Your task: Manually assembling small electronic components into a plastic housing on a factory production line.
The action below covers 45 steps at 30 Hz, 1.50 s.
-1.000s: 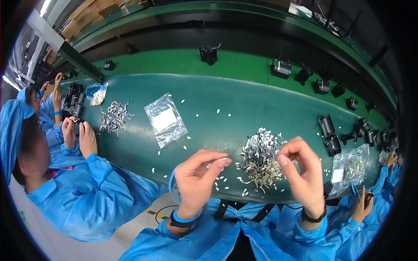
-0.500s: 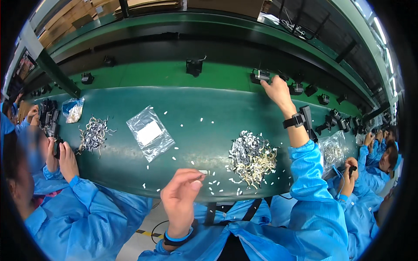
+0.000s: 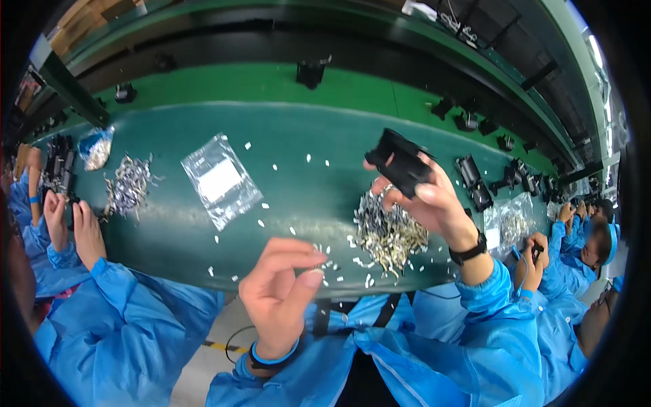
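Note:
My right hand [image 3: 442,207] grips a black plastic housing [image 3: 399,166], raised above the right part of the table and tilted. Its fingers wrap under the housing, with the thumb on the near edge. Below and behind that hand is a pile of small pale, grey and yellowish strips [image 3: 388,230]. My left hand [image 3: 279,292], nearer me, has thumb and forefinger brought together in a pinch at the table's front edge. Something tiny and thin seems to be between the fingertips, too small to tell clearly. Small white bits [image 3: 331,275] lie scattered beside it.
A clear bag with a white label [image 3: 220,180] lies left of centre. Another strip pile [image 3: 129,184] is farther left, near a co-worker's hands [image 3: 85,230]. Black housings [image 3: 473,182] stand at right; another black unit [image 3: 312,73] sits on the green strip beyond. A co-worker's hand [image 3: 532,264] is at right.
My right hand has come back from the far green strip toward me, now carrying the black housing. My left hand stays pinched near the table's front edge. The view has shifted slightly.

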{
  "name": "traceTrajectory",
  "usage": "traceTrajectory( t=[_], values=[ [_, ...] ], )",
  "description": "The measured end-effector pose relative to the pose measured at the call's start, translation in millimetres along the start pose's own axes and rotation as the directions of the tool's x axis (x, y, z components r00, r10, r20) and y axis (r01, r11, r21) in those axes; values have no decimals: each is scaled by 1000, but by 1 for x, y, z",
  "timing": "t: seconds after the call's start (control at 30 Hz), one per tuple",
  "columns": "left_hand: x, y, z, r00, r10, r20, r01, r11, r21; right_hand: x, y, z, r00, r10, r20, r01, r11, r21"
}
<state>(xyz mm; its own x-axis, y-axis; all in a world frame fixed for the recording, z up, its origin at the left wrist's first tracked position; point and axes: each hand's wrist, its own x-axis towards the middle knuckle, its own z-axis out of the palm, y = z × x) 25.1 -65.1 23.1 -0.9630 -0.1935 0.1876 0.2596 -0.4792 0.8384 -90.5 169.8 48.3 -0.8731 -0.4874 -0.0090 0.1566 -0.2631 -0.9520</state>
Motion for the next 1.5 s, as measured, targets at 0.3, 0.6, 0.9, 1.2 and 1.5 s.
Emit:
traceTrajectory(
  t=[0.3,0.6,0.9,1.2,1.5],
  values=[
    [3,-22,41,996,-32,86,42,992,-116,-79,58,27,998,40,-44,-3,773,635],
    [7,-41,60,995,-78,64,89,975,-203,-81,84,55,978,-95,-186,201,668,717],
    [14,-43,56,980,-197,-34,188,967,-172,-83,76,70,983,119,-141,39,616,787],
    [11,-65,32,955,-191,226,225,965,-133,-89,65,70,969,222,-106,-34,550,834],
    [16,-72,29,906,-104,410,176,974,-142,-93,63,65,975,209,-77,-57,569,820]
  ],
)
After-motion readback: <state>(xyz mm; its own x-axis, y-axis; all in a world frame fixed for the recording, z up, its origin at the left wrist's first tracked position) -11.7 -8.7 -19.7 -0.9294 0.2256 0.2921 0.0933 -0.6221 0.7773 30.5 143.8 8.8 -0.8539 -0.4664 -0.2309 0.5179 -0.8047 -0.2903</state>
